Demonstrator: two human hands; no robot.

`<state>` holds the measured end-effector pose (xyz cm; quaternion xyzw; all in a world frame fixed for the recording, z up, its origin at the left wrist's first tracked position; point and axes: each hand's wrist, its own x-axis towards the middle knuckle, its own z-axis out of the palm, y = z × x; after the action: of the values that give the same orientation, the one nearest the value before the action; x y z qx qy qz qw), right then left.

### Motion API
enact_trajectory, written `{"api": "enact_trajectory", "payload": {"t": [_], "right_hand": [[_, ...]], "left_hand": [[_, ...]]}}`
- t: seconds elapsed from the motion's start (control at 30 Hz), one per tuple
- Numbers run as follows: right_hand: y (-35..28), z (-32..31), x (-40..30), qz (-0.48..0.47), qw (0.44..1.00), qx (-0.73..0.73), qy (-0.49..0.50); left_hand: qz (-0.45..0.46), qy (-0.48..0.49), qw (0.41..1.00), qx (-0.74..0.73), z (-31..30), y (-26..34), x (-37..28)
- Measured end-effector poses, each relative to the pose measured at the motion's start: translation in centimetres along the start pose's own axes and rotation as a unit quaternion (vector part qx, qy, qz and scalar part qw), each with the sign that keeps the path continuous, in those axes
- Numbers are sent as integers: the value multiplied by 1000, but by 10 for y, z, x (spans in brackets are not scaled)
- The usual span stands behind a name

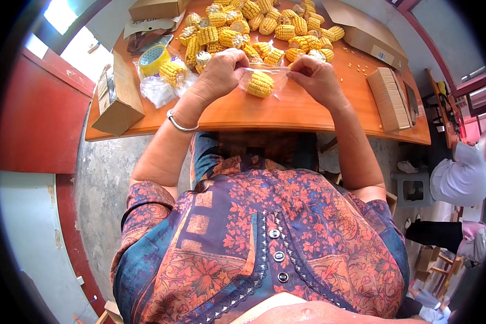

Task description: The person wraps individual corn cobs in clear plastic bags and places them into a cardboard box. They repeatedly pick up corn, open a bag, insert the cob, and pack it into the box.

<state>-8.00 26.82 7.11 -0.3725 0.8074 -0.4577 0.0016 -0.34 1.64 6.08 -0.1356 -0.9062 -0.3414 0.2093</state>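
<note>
My left hand [226, 69] and my right hand [316, 77] pinch the two upper corners of a clear plastic bag [281, 81], stretching its top edge between them. Inside the bag lies one piece of corn on the cob [260, 84], above the near part of the wooden table [243, 117]. Just beyond both hands is a large heap of cut corn cob pieces [267, 25]. Left of my left hand, another corn piece [173, 73] rests on crumpled clear plastic bags [158, 89], beside a roll of yellow tape [154, 60].
An open cardboard box [119, 95] stands at the table's left end. On the right are a stack of cardboard pieces [390, 99], a large cardboard box [366, 34] and loose kernels [358, 67]. Another box [156, 9] sits at the back left. Other people [459, 178] are farther off at the right.
</note>
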Motion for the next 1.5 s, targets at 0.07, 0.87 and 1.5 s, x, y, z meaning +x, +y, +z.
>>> {"api": "enact_trajectory", "payload": {"t": [0.07, 0.87, 1.5], "right_hand": [[1, 5, 2, 10, 1000, 16, 3], [-16, 44, 11, -26, 998, -34, -39], [-21, 55, 12, -182, 973, -135, -51]], "left_hand": [[-22, -7, 999, -34, 1, 2, -1], [-208, -7, 917, -341, 7, 21, -10], [-46, 3, 975, -218, 42, -5, -5]]}}
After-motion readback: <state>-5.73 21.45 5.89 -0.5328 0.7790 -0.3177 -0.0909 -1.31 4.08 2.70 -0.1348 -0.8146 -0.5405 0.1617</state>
